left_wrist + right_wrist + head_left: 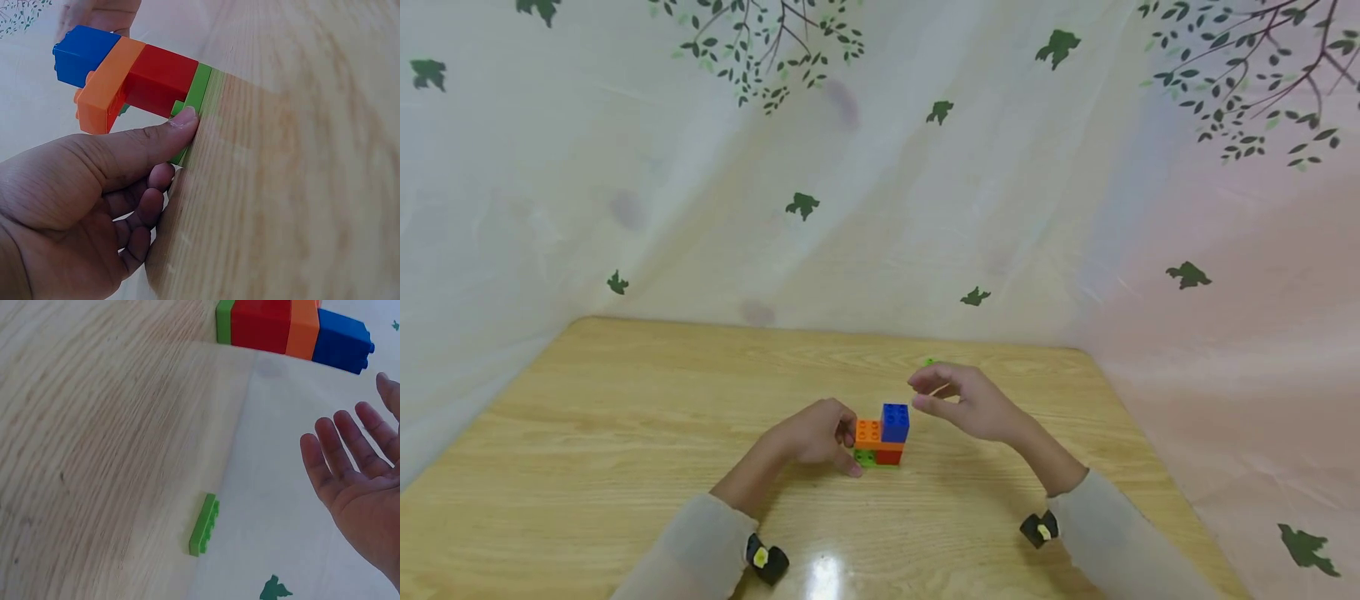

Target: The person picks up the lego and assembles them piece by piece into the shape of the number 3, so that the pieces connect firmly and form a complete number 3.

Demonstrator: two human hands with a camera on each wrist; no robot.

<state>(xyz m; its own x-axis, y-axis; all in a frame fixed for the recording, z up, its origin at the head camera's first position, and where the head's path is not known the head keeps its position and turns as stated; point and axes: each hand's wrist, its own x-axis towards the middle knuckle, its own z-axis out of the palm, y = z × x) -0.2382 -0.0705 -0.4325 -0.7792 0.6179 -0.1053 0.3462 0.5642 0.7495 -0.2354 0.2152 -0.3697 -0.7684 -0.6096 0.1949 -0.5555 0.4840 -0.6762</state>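
In the head view, my left hand (816, 433) pinches the low green base (865, 457) of a 4-piece stack (887, 435), thumb at the front; the curled fingers are partly hidden behind the hand. The stack stands upright on the wooden surface (647, 400): the red brick (890, 457) sits on the right part of the base, the orange brick (868, 430) lies over it, and the blue brick (896, 422) tops its right end. My right hand (970, 404) hovers just beside the blue brick, fingers relaxed and thumb apart from them. Behind it, a loose green piece (929, 361) shows only as a sliver.

In the left wrist view, my thumb covers part of the green base, and I cannot make out where every fingertip meets it. My right hand is cut off by the top edge and partly hidden behind the blue brick.

In the right wrist view, the top edge crops the stack and the right edge crops my right hand, its fingers slightly spread, clear of the blue brick. The loose green piece is wholly visible here, lying on the surface, studs up, well apart from the stack.
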